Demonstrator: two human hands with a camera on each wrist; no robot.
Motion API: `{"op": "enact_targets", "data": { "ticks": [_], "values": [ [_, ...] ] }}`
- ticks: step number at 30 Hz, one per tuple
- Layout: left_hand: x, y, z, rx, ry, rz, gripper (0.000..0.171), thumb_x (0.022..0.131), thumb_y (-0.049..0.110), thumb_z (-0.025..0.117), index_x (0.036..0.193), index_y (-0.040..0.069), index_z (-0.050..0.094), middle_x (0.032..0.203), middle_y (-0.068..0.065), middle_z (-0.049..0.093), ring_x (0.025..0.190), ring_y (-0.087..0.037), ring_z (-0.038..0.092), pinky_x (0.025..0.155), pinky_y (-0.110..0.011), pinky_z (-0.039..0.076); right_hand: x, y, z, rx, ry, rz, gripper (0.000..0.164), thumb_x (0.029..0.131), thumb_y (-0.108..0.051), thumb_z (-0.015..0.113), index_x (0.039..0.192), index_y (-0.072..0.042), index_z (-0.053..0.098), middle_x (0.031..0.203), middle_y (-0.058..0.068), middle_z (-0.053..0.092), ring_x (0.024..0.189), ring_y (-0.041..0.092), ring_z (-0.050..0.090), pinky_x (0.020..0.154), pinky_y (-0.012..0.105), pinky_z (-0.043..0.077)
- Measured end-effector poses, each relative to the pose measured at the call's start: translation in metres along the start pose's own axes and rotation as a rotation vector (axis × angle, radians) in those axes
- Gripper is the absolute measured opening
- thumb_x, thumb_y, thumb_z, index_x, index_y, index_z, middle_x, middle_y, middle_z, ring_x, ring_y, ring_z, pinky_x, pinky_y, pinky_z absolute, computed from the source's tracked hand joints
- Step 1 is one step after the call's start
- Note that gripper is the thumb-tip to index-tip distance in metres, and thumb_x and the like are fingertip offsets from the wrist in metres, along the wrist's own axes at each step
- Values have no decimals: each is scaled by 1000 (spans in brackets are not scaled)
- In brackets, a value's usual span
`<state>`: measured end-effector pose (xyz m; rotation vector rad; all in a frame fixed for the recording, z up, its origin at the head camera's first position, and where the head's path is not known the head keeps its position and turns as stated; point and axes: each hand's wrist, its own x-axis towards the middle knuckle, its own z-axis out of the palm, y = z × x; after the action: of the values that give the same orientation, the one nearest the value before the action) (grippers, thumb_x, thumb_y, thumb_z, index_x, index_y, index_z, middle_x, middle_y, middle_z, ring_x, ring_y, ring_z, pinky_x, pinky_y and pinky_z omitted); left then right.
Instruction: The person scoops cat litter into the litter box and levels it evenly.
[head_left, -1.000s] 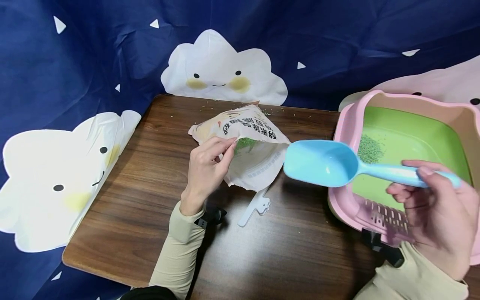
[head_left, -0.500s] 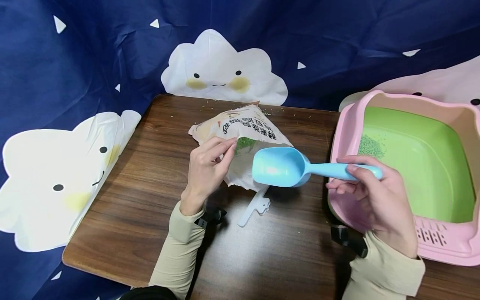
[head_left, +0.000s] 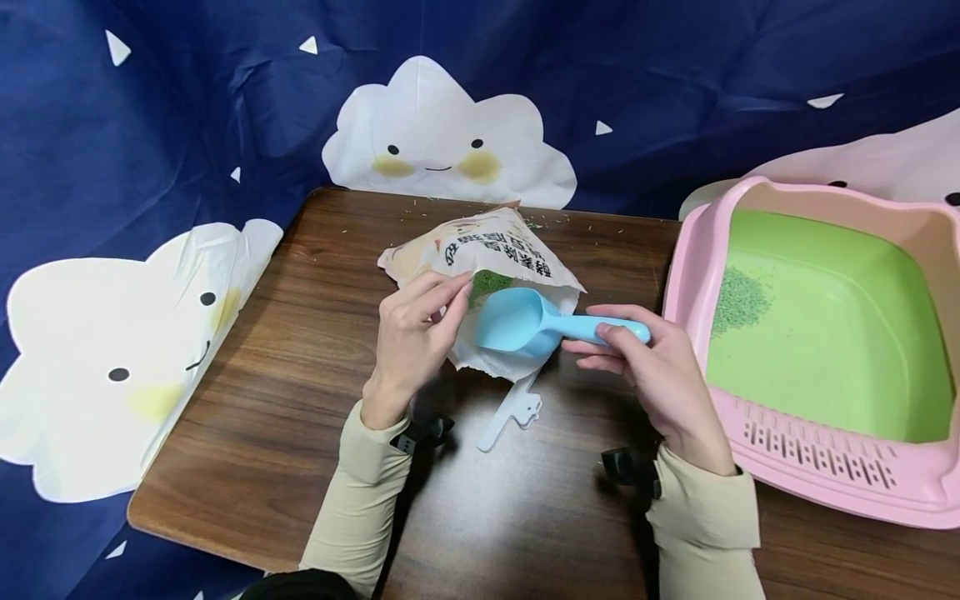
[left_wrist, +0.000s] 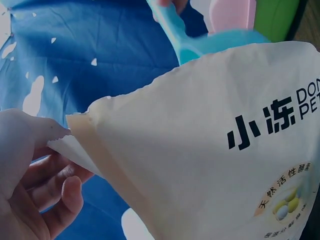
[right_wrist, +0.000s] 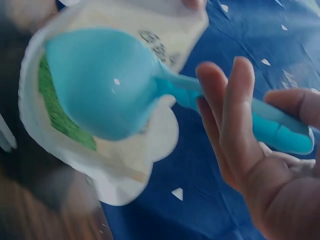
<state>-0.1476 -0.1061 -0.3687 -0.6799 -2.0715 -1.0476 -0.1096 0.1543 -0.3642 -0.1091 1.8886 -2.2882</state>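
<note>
My left hand (head_left: 415,337) pinches the torn edge of a white paper bag (left_wrist: 190,130) between thumb and fingers, and the bag's mouth stands wide. Green pellets (head_left: 491,283) show inside it; the right wrist view shows them too, below the scoop. My right hand (head_left: 660,371) grips the handle of a light blue scoop (head_left: 517,321), whose bowl is at the bag's mouth. No pellets are visible in the bowl. In the right wrist view the underside of the scoop (right_wrist: 105,82) covers much of the opening.
A pink litter box (head_left: 817,467) with a green inside stands on the right, a patch of pellets (head_left: 738,300) at its left. A white clip (head_left: 510,421) lies in front of the bag. Loose pellets dot the wooden table (head_left: 247,400) near its back edge.
My right hand has carried the scoop left, from over the litter box to the bag's mouth. The left hand has kept its pinch on the bag in the same place.
</note>
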Motion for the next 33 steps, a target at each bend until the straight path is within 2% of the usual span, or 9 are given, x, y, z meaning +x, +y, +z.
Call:
{"op": "enact_targets", "data": {
  "ticks": [6, 12, 17, 20, 25, 29, 33],
  "values": [
    [0, 0, 0, -4, 4, -1, 15, 88, 1, 63, 97, 0, 76, 77, -8, 70, 56, -9, 52, 48, -20, 43, 8, 10, 10, -4, 16, 15, 38, 96, -3, 54, 128, 15, 48, 110, 19, 65, 91, 25, 73, 78, 38, 58],
    [1, 0, 0, -4, 6, 4, 16, 88, 1, 63, 97, -1, 76, 78, -8, 71, 57, -10, 52, 48, -20, 43, 8, 12, 11, -82, 0, 3, 43, 96, -8, 57, 132, 14, 47, 107, 18, 71, 92, 19, 73, 80, 35, 58],
    [1, -1, 0, -7, 6, 6, 16, 88, 1, 63, 98, -1, 76, 78, -9, 71, 56, -10, 52, 47, -22, 42, 9, 13, 16, -111, 39, -8, 47, 96, -9, 57, 135, 14, 44, 112, 32, 64, 89, 15, 73, 81, 35, 57],
    [1, -1, 0, -6, 6, 7, 16, 88, 1, 63, 98, -1, 76, 78, -9, 71, 56, -10, 51, 46, -23, 43, 10, 15, 23, -130, 78, -30, 48, 95, -8, 58, 135, 14, 44, 114, 37, 61, 87, 12, 73, 80, 31, 57],
    [1, 0, -1, -1, 3, 10, 16, 89, 1, 63, 98, -1, 76, 78, -8, 71, 56, -10, 51, 46, -23, 43, 12, 21, 37, -157, 135, -49, 47, 94, -4, 58, 136, 14, 44, 112, 37, 62, 84, 4, 71, 78, 24, 57],
    [1, 1, -1, 7, 5, 15, 16, 89, 3, 63, 98, 0, 76, 78, -8, 71, 56, -10, 52, 48, -20, 42, 14, 27, 45, -203, 167, -56, 47, 94, -5, 59, 136, 13, 45, 109, 35, 64, 81, 3, 71, 78, 21, 57],
    [1, 2, -1, 2, 13, 13, 15, 89, 3, 64, 97, 0, 76, 78, -8, 71, 56, -9, 51, 49, -15, 40, 15, 35, 50, -379, 202, -110, 46, 94, -12, 61, 133, 10, 50, 100, 25, 71, 77, 6, 72, 76, 16, 56]
  ]
}}
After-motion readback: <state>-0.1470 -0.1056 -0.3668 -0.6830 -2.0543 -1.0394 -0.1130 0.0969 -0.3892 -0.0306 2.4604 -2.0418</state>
